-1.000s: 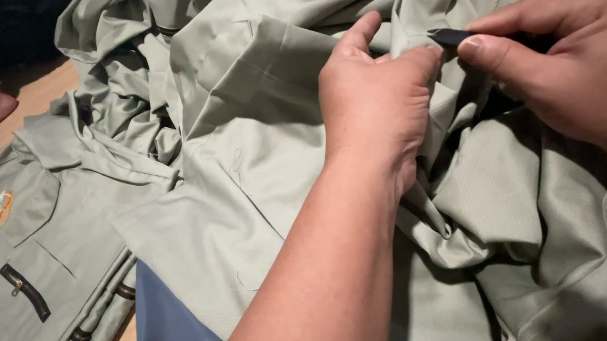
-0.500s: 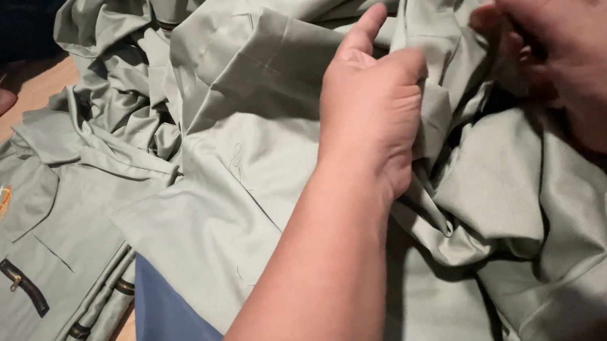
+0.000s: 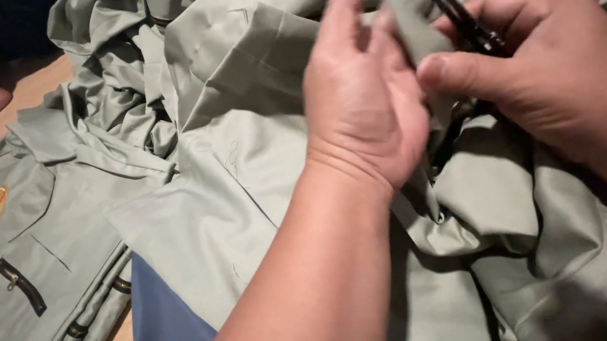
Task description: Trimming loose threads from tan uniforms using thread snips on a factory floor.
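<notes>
From the head camera, looking down: the right hand (image 3: pixel 546 74) is closed round a small pair of black snips (image 3: pixel 468 24), thumb pressed along one side and the fingers curled over the handle. The tool's long axis runs on a slant, its thin dark tips pointing up and to the left, toward a raised fold of the sage-green shirt (image 3: pixel 252 146) that lies crumpled across the middle of the view. The tips sit right at that fold; whether they touch the cloth I cannot tell.

The left hand (image 3: pixel 361 98) comes in from below, forearm rising diagonally, back of the hand toward the camera, fingers stretched upward and loosely spread. Its fingertips pinch or prop the same lifted fold, just beside the snips, so it is gripping cloth lightly rather than clenched.

Off to the left a stack of folded shirts (image 3: pixel 7 279) rests flat on the wooden floor (image 3: pixel 34 82)
</notes>
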